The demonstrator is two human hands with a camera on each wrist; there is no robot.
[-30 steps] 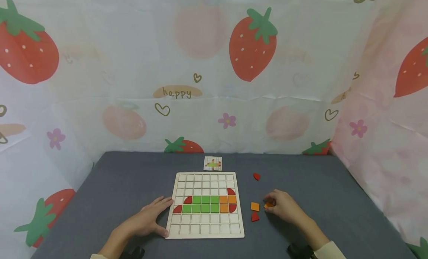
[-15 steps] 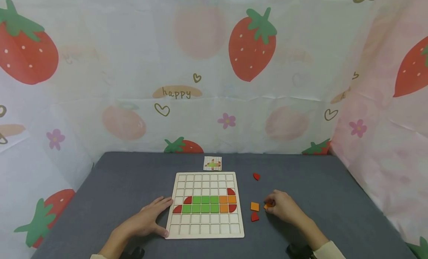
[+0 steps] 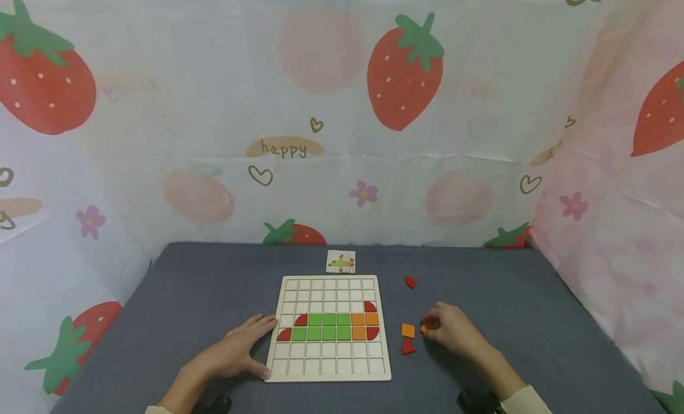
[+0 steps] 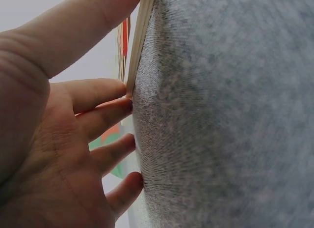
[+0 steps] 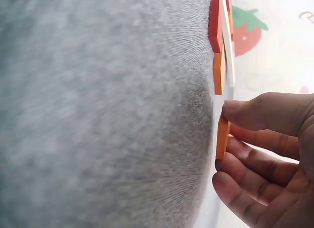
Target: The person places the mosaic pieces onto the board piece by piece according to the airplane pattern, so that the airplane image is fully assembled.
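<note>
My left hand (image 3: 235, 347) lies at the left side of a pale gridded board (image 3: 328, 366), its spread thumb and fingertips touching the edge. Green, orange and red pieces fill part of the grid's middle rows. Right of the board, my right hand (image 3: 454, 329) pinches an orange square tile (image 5: 223, 137) between thumb and fingers, at or just over the tabletop. Most of that tile is covered by the fingers in the head view. Another orange square tile (image 3: 408, 331) lies close by, with a red curved-edge piece (image 3: 408, 347) just in front of it.
A small pattern card (image 3: 341, 261) lies behind the board on the grey cloth-covered table (image 3: 224, 283). One more red piece (image 3: 411, 282) sits farther back on the right. A strawberry-print curtain (image 3: 342, 105) stands around the back and sides.
</note>
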